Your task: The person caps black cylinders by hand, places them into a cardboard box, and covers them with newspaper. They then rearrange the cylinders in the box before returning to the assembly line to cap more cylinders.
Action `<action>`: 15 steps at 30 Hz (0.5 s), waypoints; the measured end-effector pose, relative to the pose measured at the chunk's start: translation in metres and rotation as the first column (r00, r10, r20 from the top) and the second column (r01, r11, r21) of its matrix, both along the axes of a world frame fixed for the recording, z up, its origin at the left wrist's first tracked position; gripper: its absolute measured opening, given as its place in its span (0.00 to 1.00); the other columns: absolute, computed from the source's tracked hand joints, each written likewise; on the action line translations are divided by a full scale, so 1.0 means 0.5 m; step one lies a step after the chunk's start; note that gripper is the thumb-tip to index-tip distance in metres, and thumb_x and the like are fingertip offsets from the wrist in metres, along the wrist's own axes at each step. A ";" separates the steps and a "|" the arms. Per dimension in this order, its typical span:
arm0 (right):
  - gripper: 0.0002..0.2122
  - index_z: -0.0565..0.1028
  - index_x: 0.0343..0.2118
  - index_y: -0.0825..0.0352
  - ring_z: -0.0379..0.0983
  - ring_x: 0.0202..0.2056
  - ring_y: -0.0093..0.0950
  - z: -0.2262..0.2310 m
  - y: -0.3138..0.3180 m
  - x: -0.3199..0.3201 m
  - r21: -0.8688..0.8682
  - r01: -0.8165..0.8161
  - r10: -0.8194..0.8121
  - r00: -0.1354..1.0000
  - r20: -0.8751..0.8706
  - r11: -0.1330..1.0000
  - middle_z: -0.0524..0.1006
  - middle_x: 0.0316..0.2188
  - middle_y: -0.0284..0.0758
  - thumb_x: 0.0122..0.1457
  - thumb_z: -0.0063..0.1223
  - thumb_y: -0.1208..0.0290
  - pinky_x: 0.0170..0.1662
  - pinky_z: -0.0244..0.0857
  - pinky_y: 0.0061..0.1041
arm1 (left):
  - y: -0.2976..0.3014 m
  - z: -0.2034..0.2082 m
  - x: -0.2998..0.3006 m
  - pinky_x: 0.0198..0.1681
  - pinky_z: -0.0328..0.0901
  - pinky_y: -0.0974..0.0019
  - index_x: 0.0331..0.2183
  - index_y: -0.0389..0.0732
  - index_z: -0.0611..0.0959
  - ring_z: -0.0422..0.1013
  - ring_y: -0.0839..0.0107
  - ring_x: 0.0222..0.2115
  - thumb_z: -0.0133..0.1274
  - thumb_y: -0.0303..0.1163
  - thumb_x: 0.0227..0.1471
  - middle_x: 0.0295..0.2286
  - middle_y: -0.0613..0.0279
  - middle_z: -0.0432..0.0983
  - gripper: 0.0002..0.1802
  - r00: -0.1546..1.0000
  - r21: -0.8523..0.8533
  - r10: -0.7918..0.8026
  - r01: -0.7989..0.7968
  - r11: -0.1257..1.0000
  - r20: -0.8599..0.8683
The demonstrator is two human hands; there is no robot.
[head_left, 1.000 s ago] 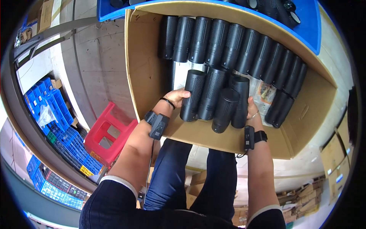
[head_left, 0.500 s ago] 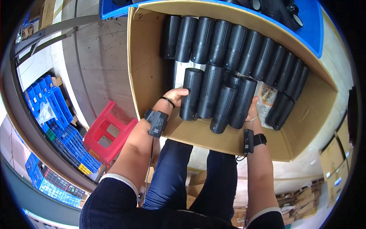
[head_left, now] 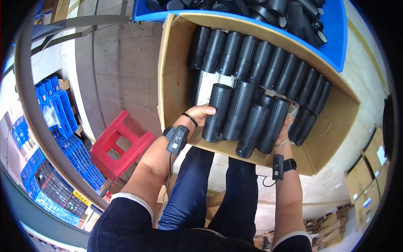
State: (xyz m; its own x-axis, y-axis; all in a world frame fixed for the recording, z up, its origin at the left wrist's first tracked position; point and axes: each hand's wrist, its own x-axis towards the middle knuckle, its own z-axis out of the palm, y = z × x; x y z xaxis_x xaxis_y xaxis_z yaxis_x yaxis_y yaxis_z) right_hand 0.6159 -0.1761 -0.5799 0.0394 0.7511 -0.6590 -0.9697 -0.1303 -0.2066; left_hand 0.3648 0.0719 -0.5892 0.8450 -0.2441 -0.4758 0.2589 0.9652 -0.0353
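Observation:
Between my two hands is a row of several black perforated cylinders (head_left: 239,111), side by side and tilted, above the near part of an open cardboard box (head_left: 174,71). My left hand (head_left: 202,114) presses the leftmost cylinder with its thumb across the side; its other fingers are hidden. My right hand (head_left: 283,131) grips the row's rightmost cylinder (head_left: 273,126), its fingers partly hidden behind it. More black cylinders (head_left: 273,67) lie in a row along the box's far side, and others (head_left: 305,126) sit at its right. A white sheet (head_left: 207,89) shows beneath them.
Beyond the box stands a blue bin (head_left: 343,46) full of loose black parts. A red plastic stool (head_left: 142,140) is at the left, with stacked blue crates (head_left: 79,153) farther off. Cardboard boxes (head_left: 367,180) stand at the right, and a cable runs along my left forearm.
The view has shifted, so the box sits slightly lower and more of the blue bin shows. My hands still hold the same row of cylinders, with little visible movement relative to the box.

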 end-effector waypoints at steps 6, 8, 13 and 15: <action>0.48 0.63 0.57 0.67 0.68 0.52 0.38 0.226 0.010 0.039 0.022 -0.117 0.119 0.991 -0.064 0.993 0.69 0.53 0.42 0.36 0.58 0.34 0.55 0.64 0.40 | -0.020 0.227 -0.005 0.51 0.65 0.52 0.53 0.35 0.67 0.71 0.57 0.45 0.66 0.36 0.38 0.46 0.49 0.72 0.41 0.988 -0.018 0.127 -0.126 0.992 0.091; 0.48 0.62 0.57 0.66 0.67 0.52 0.38 0.329 0.036 0.039 0.049 -0.167 0.170 0.981 -0.088 0.985 0.69 0.53 0.42 0.36 0.58 0.34 0.55 0.63 0.40 | -0.030 0.295 -0.046 0.53 0.63 0.50 0.54 0.34 0.67 0.70 0.56 0.47 0.66 0.36 0.38 0.47 0.48 0.72 0.42 0.993 -0.077 0.110 -0.106 0.991 0.053; 0.46 0.62 0.57 0.66 0.67 0.52 0.38 0.641 0.102 0.001 0.020 -0.286 0.284 0.957 0.056 0.958 0.69 0.53 0.42 0.41 0.52 0.32 0.55 0.64 0.42 | -0.087 0.557 -0.104 0.53 0.63 0.51 0.53 0.33 0.68 0.71 0.57 0.45 0.63 0.39 0.42 0.47 0.48 0.72 0.38 0.965 -0.053 0.254 -0.250 0.967 0.073; 0.45 0.63 0.56 0.66 0.68 0.52 0.38 0.769 0.141 -0.057 0.049 -0.354 0.350 0.934 0.077 0.934 0.70 0.52 0.42 0.42 0.52 0.33 0.54 0.64 0.41 | -0.115 0.632 -0.168 0.52 0.64 0.52 0.51 0.32 0.70 0.72 0.57 0.44 0.61 0.37 0.44 0.45 0.49 0.73 0.34 0.935 -0.095 0.345 -0.337 0.937 0.086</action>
State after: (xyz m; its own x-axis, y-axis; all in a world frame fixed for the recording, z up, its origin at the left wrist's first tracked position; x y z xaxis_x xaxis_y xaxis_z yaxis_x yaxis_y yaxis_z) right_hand 0.5875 -0.1054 -0.1954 -0.1925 0.7635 -0.6164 -0.8480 -0.4456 -0.2871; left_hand 0.2809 0.0145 -0.2734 0.9260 0.0342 -0.3759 -0.0790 0.9914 -0.1046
